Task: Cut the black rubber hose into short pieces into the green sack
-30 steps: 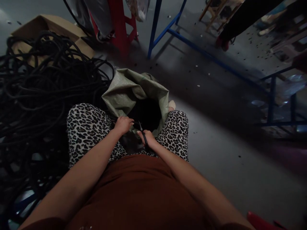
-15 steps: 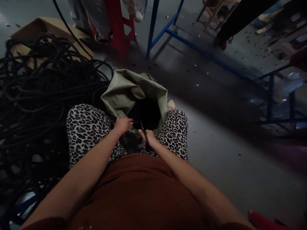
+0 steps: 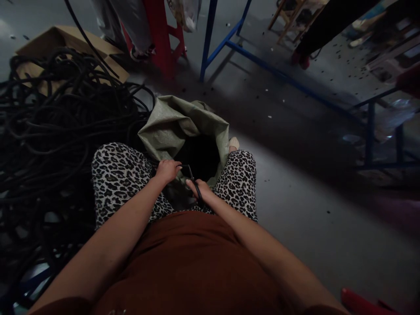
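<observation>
My left hand point(image 3: 168, 170) is closed on a thin black rubbery cord point(image 3: 184, 166), whose short end sticks out to the right of my fingertips. In my right hand point(image 3: 204, 190) is a pair of scissors with black handles point(image 3: 198, 190); their narrow blades point up and meet the end of the cord. Both hands are over the near rim of an open, greenish woven sack point(image 3: 170, 109) between my knees. The inside of the sack is dark, and its contents cannot be made out.
A large tangled heap of black cord point(image 3: 65, 122) lies to my left, partly over an open cardboard box point(image 3: 42, 41). Ahead are a red stool point(image 3: 160, 39) and a blue metal frame point(image 3: 229, 43). Other people's legs point(image 3: 126, 22) show at the top. Small scraps dot the floor.
The scissors have tilted and shifted slightly, and my right hand has moved a little to the left. The cord end past my left fingers looks thinner now. My left hand stays in place.
</observation>
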Tool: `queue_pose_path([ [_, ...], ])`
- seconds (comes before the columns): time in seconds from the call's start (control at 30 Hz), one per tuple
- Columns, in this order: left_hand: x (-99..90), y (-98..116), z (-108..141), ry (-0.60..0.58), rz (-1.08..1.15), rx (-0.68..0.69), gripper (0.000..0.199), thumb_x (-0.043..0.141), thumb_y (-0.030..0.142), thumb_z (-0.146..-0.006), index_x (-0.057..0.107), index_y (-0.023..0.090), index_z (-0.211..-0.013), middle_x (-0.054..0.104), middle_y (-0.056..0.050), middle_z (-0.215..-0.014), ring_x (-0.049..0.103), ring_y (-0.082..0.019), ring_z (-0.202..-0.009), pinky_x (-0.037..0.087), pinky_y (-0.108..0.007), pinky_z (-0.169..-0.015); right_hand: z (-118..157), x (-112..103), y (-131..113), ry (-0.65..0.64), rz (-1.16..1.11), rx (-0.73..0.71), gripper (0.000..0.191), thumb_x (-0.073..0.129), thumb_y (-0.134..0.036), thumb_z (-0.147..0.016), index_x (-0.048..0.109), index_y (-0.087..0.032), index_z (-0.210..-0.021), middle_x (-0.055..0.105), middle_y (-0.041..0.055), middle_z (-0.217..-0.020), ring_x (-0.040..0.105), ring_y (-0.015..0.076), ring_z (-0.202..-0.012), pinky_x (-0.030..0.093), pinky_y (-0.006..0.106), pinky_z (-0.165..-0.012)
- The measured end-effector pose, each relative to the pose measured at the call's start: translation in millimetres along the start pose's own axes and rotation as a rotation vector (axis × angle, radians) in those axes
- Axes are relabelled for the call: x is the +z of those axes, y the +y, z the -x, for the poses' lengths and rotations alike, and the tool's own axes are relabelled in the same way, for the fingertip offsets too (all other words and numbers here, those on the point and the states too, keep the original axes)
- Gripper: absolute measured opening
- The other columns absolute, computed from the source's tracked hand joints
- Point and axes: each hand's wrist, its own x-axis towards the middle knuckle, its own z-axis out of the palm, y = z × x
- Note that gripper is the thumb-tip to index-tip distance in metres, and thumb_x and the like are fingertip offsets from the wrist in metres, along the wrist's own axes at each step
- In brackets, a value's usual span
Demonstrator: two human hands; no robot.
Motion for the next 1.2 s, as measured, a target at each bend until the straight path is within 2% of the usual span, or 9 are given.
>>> queue_pose_path([
  [0.13,-0.7,0.1,1.1,0.007,0.023,0.028,0.033,0.044,0.037,-0.086,0.065,0.027,-0.11,0.068,-0.004,-0.105,0.058,-0.021,-0.098,0.037,-0.033,-0.09,-2.8,2.0,2.0,0.003,0.012,-0.015,0.062,0.041,-0.068,-0.083,0.06,-0.013,-0.105,0.063,0.0044,-0.064,0.056,0.0126,-0.044,0.043,0.02,-0.046],
  [0.27,0.2,-0.1,2.4,0.012,0.045,0.064,0.033,0.045,0.037,-0.086,0.066,0.025,-0.109,0.068,-0.006,-0.104,0.059,-0.023,-0.099,0.037,-0.036,-0.091,-4.1,2.4,1.3,0.042,0.034,-0.044,0.057,0.044,-0.065,-0.082,0.062,-0.014,-0.101,0.065,0.0051,-0.07,0.06,0.014,-0.054,0.044,0.02,-0.05],
  [0.43,4.2,-2.3,2.6,0.007,0.055,0.103,0.032,0.045,0.038,-0.086,0.066,0.027,-0.108,0.069,-0.004,-0.105,0.058,-0.021,-0.101,0.035,-0.034,-0.092,-4.9,1.0,-1.2,0.054,0.051,-0.045,0.053,0.048,-0.063,-0.082,0.063,-0.015,-0.099,0.065,0.005,-0.072,0.062,0.0156,-0.062,0.044,0.02,-0.054],
  [0.7,4.7,-2.6,3.3,-0.001,0.066,0.111,0.033,0.043,0.038,-0.087,0.065,0.027,-0.109,0.068,-0.004,-0.106,0.058,-0.02,-0.102,0.034,-0.034,-0.094,-5.4,0.1,-1.3,0.057,0.066,-0.067,0.055,0.046,-0.064,-0.082,0.063,-0.014,-0.097,0.065,0.0055,-0.07,0.061,0.0154,-0.062,0.043,0.021,-0.055],
  [1.0,2.5,-1.5,4.4,-0.01,0.062,0.103,0.033,0.043,0.039,-0.087,0.065,0.027,-0.109,0.068,-0.004,-0.107,0.058,-0.02,-0.103,0.034,-0.034,-0.094,-0.5,-2.1,-7.6,0.06,0.039,-0.029,0.049,0.053,-0.06,-0.08,0.063,-0.015,-0.094,0.065,0.0048,-0.069,0.062,0.0159,-0.063,0.044,0.02,-0.056],
  [1.2,4.7,-3.7,4.3,-0.022,0.08,0.122,0.033,0.043,0.039,-0.087,0.065,0.029,-0.109,0.068,-0.002,-0.108,0.058,-0.02,-0.104,0.032,-0.035,-0.096,-5.0,1.7,-1.9,0.065,0.037,-0.065,0.051,0.048,-0.062,-0.082,0.062,-0.015,-0.093,0.064,0.0047,-0.066,0.06,0.0147,-0.055,0.043,0.02,-0.05],
])
